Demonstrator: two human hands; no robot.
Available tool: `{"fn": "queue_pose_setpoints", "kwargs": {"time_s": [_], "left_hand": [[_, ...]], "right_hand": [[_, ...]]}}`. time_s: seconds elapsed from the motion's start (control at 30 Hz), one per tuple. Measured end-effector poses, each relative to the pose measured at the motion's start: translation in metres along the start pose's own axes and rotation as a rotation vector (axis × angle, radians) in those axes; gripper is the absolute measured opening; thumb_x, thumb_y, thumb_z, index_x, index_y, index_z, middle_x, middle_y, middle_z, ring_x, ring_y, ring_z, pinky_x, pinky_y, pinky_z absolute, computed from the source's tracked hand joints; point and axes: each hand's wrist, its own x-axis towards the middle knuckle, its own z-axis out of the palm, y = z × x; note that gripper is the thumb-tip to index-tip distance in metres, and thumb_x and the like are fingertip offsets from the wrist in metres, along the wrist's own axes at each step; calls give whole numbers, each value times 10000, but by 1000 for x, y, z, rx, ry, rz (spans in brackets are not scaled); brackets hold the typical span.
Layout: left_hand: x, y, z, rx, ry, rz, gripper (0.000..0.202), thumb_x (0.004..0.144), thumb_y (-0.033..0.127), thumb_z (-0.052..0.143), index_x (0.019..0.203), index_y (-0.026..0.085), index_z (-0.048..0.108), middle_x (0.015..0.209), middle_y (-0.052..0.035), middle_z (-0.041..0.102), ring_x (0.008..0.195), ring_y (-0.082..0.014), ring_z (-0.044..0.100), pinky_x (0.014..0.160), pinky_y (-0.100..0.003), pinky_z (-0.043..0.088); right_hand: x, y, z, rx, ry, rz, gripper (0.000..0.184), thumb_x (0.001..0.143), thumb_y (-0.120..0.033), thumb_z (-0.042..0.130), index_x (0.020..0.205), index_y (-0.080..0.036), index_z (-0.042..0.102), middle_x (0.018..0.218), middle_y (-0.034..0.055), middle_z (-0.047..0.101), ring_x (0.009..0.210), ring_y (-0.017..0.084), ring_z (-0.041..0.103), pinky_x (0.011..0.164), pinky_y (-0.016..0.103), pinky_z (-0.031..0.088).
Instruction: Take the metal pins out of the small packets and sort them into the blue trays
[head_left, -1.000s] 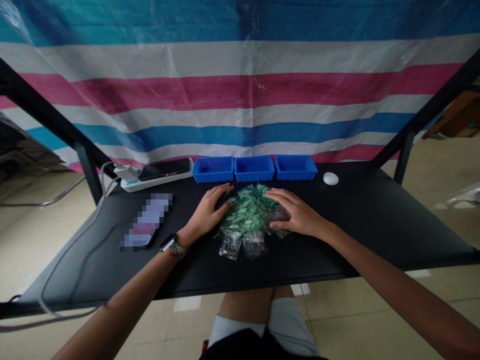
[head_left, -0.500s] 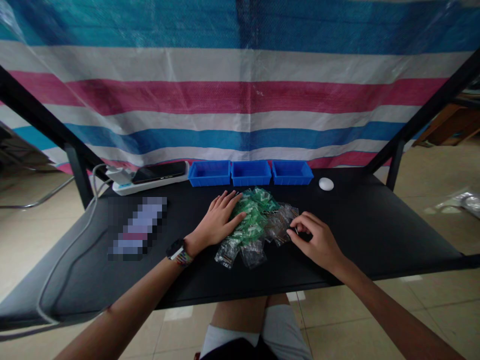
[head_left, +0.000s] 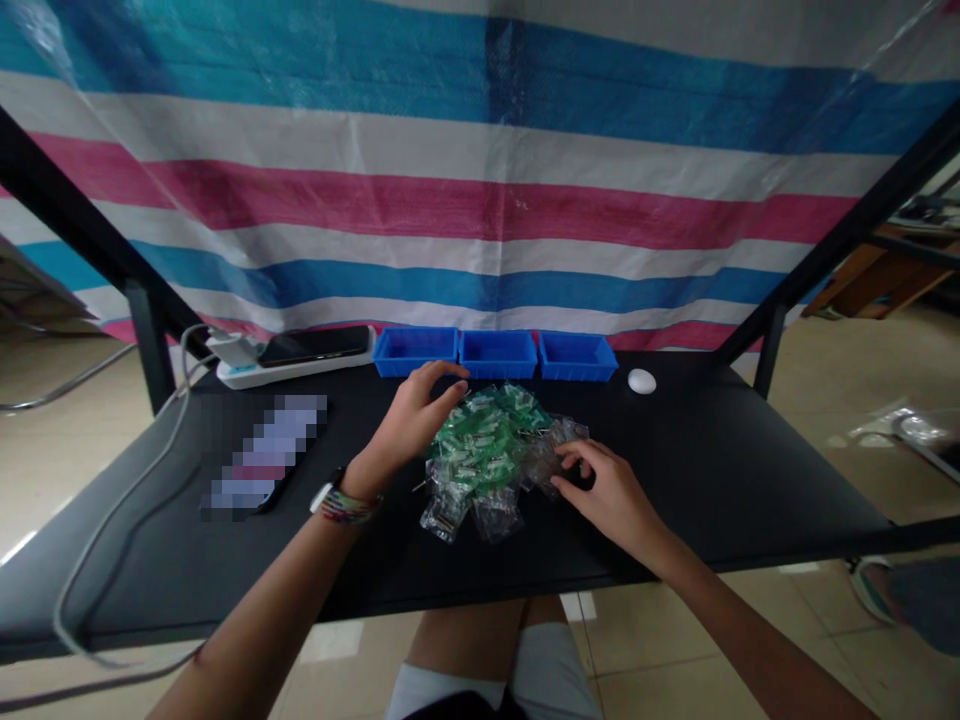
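A pile of small plastic bags (head_left: 484,440), green-tinted and with little pieces inside, lies mid-table. Clear bags (head_left: 551,455) spread from its right side, and more clear bags (head_left: 448,512) stick out at the front. My left hand (head_left: 416,420) hovers at the pile's back left edge, near the middle bin. Its thumb and forefinger curve toward each other with a narrow gap, and nothing shows between them. My right hand (head_left: 611,495) is at the clear bags on the right, fingers bent, thumb and fingertips apart. Whether it touches a bag is hard to see.
Three blue bins (head_left: 498,355) stand in a row behind the pile. A white oval object (head_left: 642,381) sits right of them. On the left are a white power strip (head_left: 292,372) with a dark phone (head_left: 315,346) on it, a blurred-out phone (head_left: 270,450) and a cable (head_left: 112,510).
My left hand has lifted off the green bags and moved back and left, its fingers now curved. My right hand has shifted left onto the clear bags. The view has tilted slightly.
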Motion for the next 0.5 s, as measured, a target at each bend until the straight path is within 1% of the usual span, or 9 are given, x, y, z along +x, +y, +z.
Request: {"fn": "queue_pose_setpoints", "kwargs": {"time_s": [0.03,0.1,0.17,0.23,0.27,0.33,0.4,0.47,0.5], "left_hand": [[4,9,-2,-34,44,-14,337,981,471,604,1142,205,735,1151,-97,770,1155,-326,703,1088,-509,527],[11,28,-6,-153,118,34,282,981,414,599,1085,188,730,1138,-96,768,1118,-288,709,1070,-475,535],[18,48,-13,-284,122,86,228,968,369,607,1020,175,715,1073,-92,770,1055,-255,724,1012,-434,564],[25,66,-23,-367,55,112,207,968,342,612,979,167,721,969,-76,761,977,-234,734,957,-412,588],[28,75,-29,-402,-4,111,216,977,344,610,963,164,729,928,-72,753,924,-226,739,912,-402,603],[37,87,-39,-503,-87,99,264,1010,363,585,937,160,737,862,-67,724,847,-217,747,822,-379,620],[46,95,-40,-555,-84,103,408,1077,415,466,920,153,736,755,-49,664,765,-202,741,732,-348,614],[57,96,-30,-517,-60,138,511,1105,472,393,886,152,727,664,-27,610,672,-177,706,658,-309,584],[61,94,-22,-469,-91,152,518,1099,494,410,853,156,715,632,-19,595,620,-163,674,621,-295,557]], "right_hand": [[2,0,-1,26,-19,10,252,830,-233,755,1081,-251,738,881,31,731,738,211,621,740,383,557],[6,-2,-4,101,-80,41,233,821,-210,729,1050,-243,753,810,11,724,686,189,612,692,346,534],[12,-5,-10,200,-175,85,190,817,-205,711,996,-230,771,761,-1,715,647,166,612,644,308,506],[20,-11,-17,311,-275,122,113,812,-218,715,905,-216,780,743,3,714,644,154,624,617,282,485],[25,-14,-22,374,-319,137,73,810,-227,722,858,-209,774,734,6,710,644,150,625,602,270,475],[37,-21,-29,520,-384,166,48,809,-243,737,822,-199,753,712,1,689,605,132,596,548,245,440],[53,-26,-32,676,-408,199,88,808,-270,763,844,-193,738,660,-22,636,532,109,543,492,228,399],[71,-29,-30,827,-357,221,158,791,-305,807,862,-192,722,660,-33,620,512,104,540,478,228,403],[81,-31,-26,894,-309,222,194,777,-320,828,877,-194,718,671,-33,626,523,110,559,485,232,421]]}}
